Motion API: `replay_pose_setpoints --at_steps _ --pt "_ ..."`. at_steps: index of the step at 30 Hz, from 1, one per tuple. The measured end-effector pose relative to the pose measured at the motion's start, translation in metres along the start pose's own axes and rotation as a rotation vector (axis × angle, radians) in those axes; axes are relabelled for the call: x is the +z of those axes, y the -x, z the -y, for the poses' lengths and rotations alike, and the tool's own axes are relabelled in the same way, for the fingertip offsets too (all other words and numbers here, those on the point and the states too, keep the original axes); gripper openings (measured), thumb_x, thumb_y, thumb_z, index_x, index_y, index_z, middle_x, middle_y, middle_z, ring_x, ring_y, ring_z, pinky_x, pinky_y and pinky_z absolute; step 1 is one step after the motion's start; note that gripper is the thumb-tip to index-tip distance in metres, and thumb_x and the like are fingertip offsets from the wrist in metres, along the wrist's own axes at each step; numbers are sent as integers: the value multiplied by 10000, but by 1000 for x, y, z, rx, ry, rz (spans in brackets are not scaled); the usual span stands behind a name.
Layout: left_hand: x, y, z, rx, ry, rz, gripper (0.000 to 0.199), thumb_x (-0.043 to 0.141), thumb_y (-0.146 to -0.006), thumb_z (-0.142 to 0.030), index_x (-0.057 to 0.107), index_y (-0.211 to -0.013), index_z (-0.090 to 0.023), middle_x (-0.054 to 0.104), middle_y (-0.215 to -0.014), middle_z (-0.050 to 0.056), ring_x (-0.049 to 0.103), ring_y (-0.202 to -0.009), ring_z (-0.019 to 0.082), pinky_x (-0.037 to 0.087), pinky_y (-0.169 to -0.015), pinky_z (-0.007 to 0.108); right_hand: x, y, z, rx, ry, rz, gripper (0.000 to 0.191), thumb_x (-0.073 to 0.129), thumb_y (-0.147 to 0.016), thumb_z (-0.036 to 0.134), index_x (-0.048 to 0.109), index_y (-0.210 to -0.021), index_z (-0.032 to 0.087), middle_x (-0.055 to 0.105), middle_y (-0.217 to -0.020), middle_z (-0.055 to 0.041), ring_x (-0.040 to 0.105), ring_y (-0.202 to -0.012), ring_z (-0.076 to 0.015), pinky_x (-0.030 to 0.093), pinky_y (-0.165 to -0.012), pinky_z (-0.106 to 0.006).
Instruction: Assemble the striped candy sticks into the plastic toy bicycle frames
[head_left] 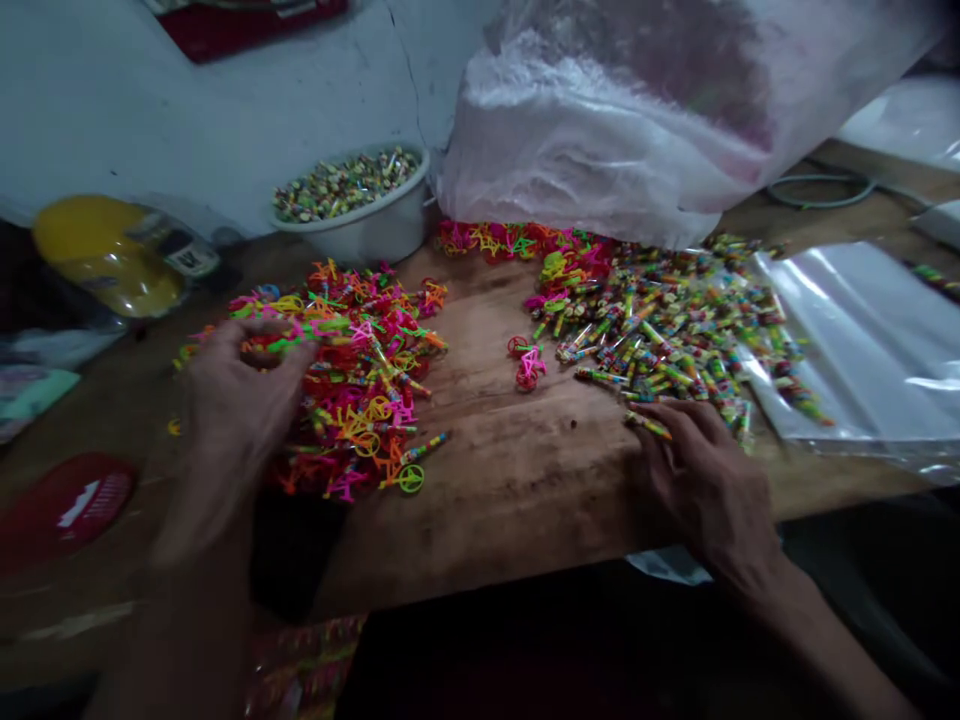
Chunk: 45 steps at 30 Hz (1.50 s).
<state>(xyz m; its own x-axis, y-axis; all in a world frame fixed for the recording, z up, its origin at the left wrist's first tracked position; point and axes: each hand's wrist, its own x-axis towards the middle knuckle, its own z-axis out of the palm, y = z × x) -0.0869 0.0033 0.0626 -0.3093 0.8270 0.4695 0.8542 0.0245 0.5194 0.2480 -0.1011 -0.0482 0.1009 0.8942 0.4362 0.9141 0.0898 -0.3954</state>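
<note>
Dim, cool light is falling from above and glaring on the clear plastic sheet (862, 350) and white bag (637, 130), while the left hand (232, 400) is smearing with motion blur and the bottom edge is sinking into shadow.

Two bare hands, no gloves, no rings, no watch showing. Left hand (232, 400) motion-blurred, forearm bare, no sleeve in sight. Right hand (705, 480) sharp: slim fingers (660, 412), knuckles and tendons visible, wrist and forearm bare too.
</note>
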Motion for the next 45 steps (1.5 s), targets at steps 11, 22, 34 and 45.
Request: replay_pose_setpoints --at_steps 11,22,34,45 --pt "117 64 -97 444 -259 261 221 550 -826 -352 617 -882 -149 621 -949 112 538 -960 276 409 -832 396 9 2 -6 21 323 189 225 450 -900 262 550 -1092 202 597 -1069 -59 608 -720 -174 442 -558 -267" --pt "146 63 -98 450 -195 668 192 551 -813 -254 584 -963 -140 648 -893 119 615 -819 244 446 -697 327 4 5 -21 -7 -49 -30 249 503 -875 304 553 -1066 152 660 -864 -65 618 -642 -155 467 -561 -256" --pt "87 105 -75 -636 1202 1163 195 579 -777 -225 561 -930 -106 652 -859 89 643 -658 157 543 -636 309 22 -15 31 -75 -540 22 188 550 -841 200 629 -1011 213 680 -900 -36 629 -820 -163 504 -738 -286" --pt "101 130 -73 -712 1278 1064 206 647 -770 -272 591 -889 -114 657 -763 46 625 -604 123 548 -570 259 23 -5 37 -52 -464 131 237 471 -878 217 561 -1097 208 659 -993 -77 625 -895 -195 502 -797 -339"
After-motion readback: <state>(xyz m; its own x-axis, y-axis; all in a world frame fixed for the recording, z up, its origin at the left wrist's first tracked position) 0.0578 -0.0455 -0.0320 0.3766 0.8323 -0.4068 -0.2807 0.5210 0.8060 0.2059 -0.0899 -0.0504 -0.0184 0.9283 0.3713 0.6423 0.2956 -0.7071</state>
